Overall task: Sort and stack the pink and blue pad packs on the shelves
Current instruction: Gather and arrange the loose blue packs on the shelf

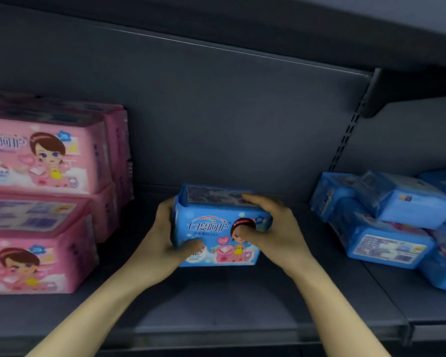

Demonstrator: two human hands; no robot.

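head | both hands: left hand [162, 233] and right hand [273, 228] grip blue pack [216, 228] by its ends, squaring it upright | mid-shelf [216, 305], between pink stack [44, 197] and blue pile [386, 217]

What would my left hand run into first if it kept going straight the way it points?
The blue pack that the left hand grips; behind that, probably the shelf's back panel, though depth is unclear.
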